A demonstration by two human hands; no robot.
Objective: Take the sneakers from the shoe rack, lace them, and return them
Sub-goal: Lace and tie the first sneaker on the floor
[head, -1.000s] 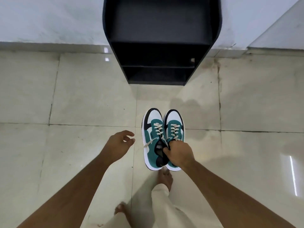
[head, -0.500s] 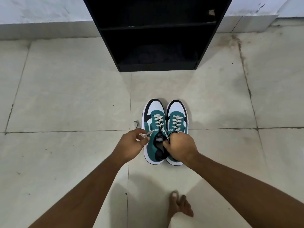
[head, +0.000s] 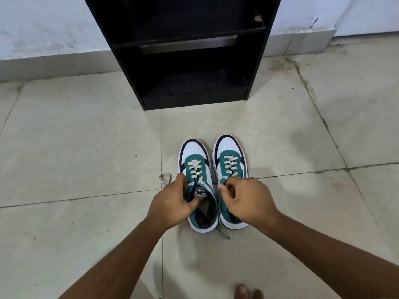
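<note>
Two teal, white and black sneakers stand side by side on the tiled floor, toes toward the rack. My left hand grips the left sneaker at its tongue and collar. A loose lace end curls on the floor beside that hand. My right hand is curled over the right sneaker at the top of its cream laces, fingers pinching there. Another lace end trails behind the heels. The black shoe rack stands open just beyond the shoes.
A pale wall with a tiled skirting runs behind the rack. Beige floor tiles spread to both sides. My bare toes show at the bottom edge.
The sneakers now rest on the floor, closer to the rack. My left hand moved from the lace onto the left shoe's collar. My right hand shifted from between the shoes onto the right shoe's laces.
</note>
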